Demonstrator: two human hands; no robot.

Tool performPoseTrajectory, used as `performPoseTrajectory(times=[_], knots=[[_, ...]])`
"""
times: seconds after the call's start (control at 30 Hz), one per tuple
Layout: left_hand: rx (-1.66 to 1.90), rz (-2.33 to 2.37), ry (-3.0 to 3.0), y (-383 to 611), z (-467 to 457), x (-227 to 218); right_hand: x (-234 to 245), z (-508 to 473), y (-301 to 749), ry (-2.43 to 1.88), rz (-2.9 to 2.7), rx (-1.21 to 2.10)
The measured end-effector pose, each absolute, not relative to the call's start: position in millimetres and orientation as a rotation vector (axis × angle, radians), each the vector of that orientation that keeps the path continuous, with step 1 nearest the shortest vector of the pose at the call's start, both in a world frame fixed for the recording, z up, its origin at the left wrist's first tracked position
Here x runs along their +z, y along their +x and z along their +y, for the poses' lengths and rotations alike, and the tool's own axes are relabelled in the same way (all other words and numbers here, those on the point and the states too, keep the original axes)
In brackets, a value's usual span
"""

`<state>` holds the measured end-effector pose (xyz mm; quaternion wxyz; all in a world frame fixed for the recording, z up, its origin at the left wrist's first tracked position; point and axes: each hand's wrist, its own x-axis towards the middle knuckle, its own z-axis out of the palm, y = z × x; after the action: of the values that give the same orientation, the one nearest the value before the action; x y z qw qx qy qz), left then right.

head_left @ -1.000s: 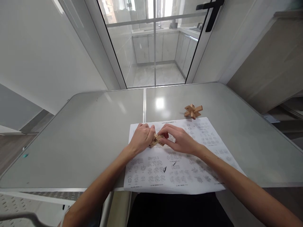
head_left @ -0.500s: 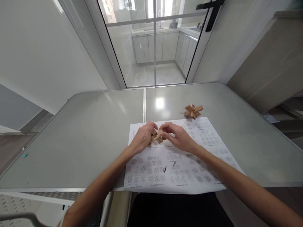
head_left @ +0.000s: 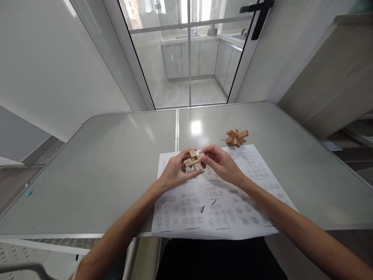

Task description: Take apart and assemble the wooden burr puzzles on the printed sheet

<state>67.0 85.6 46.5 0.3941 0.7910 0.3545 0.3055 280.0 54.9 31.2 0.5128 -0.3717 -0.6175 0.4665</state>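
Observation:
A pale wooden interlocking burr puzzle (head_left: 194,160) made of crossed, notched bars is held just over a printed sheet (head_left: 201,198). My left hand (head_left: 176,169) cradles it from the left, thumb along its near side and fingers round the far side. My right hand (head_left: 221,163) pinches the right end of one bar between thumb and fingertips. Numbers are marked on some bars, too small to read surely. Small line diagrams of puzzle pieces cover the paper. Parts of the puzzle are hidden behind my fingers.
Another assembled wooden puzzle (head_left: 237,137), darker and star-shaped, stands at the paper's far right edge. The grey table (head_left: 116,171) has a seam down its middle. Beyond its far edge is a glass door (head_left: 201,58) with a black handle (head_left: 258,15).
My left hand has turned palm up under the puzzle, its thumb now on the near side. The puzzle is raised slightly and rotated, showing more of its top. My right hand moved slightly away from me.

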Motion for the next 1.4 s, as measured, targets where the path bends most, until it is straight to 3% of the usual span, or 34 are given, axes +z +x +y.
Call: performPoseTrajectory(times=[1.4], knots=[[0.885,0.76,2.018,65.8,81.3,48.1,29.8,55.8,286.4,-0.899,-1.598,0.928]])
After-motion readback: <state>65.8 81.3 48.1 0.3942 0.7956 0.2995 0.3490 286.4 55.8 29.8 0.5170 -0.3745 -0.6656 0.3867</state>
